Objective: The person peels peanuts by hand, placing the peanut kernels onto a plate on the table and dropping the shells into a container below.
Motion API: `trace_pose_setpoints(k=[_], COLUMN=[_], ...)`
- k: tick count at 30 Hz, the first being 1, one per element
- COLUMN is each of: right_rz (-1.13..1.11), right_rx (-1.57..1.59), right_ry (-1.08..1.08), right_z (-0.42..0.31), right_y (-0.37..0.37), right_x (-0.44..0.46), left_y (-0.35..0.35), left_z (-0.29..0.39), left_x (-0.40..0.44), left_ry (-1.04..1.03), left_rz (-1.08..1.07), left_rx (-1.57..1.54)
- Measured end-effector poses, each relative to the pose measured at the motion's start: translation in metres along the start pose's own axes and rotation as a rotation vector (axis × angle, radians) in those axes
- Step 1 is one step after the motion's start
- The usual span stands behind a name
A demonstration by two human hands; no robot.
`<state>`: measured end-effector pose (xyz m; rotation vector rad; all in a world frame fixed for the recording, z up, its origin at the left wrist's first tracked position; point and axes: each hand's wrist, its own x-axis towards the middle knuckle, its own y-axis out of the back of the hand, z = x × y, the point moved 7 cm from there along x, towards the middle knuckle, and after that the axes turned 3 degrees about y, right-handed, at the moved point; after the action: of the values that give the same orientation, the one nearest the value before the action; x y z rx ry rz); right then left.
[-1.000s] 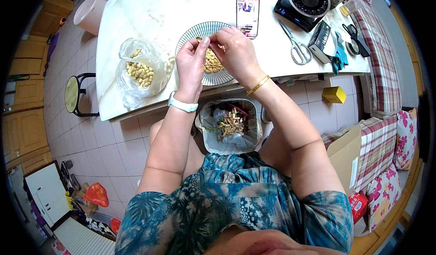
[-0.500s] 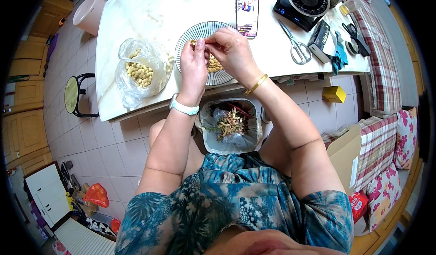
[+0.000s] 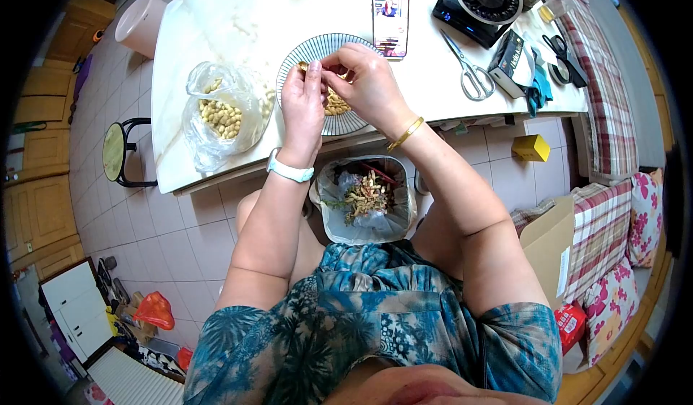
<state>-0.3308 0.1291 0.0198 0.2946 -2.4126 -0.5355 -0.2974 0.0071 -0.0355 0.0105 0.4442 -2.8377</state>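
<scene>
Over the striped round plate (image 3: pixel 294 53), my left hand (image 3: pixel 303 105) and my right hand (image 3: pixel 367 80) meet with their fingertips pinched together. Whatever small thing lies between them is too hidden to make out. A gold ring shows on my left hand. Peanuts (image 3: pixel 336 105) lie on the plate, partly covered by my hands. To the left, a clear plastic bag (image 3: pixel 200 150) stands open with pale peanuts in their shells (image 3: pixel 221 118) inside. Below the table edge, between my legs, a lined bin (image 3: pixel 333 221) holds peanut shells and plant scraps (image 3: pixel 369 197).
A phone (image 3: pixel 390 26) with a lit screen lies beyond the plate. Scissors (image 3: pixel 473 76), a black device with a round grille (image 3: pixel 487 1), a small box (image 3: pixel 507 64) and black-handled scissors (image 3: pixel 567 58) are on the right. A stool (image 3: pixel 115 151) stands left; a yellow box (image 3: pixel 531 148) is on the floor.
Both hands stay joined over the plate. My left hand has shifted slightly left, and the right-hand fingers have moved a little. The bag and bin look the same.
</scene>
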Motion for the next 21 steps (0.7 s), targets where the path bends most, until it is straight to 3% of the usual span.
trace_pose_setpoints(k=[21], right_rz=[-0.015], right_rx=[-0.085], right_ry=[0.06], right_z=[-0.0046], right_y=[0.002], right_x=[-0.0004], left_y=[-0.0003], left_z=[-0.002], left_x=[-0.0021], left_ry=[0.07], left_rz=[-0.02], left_rx=[-0.078])
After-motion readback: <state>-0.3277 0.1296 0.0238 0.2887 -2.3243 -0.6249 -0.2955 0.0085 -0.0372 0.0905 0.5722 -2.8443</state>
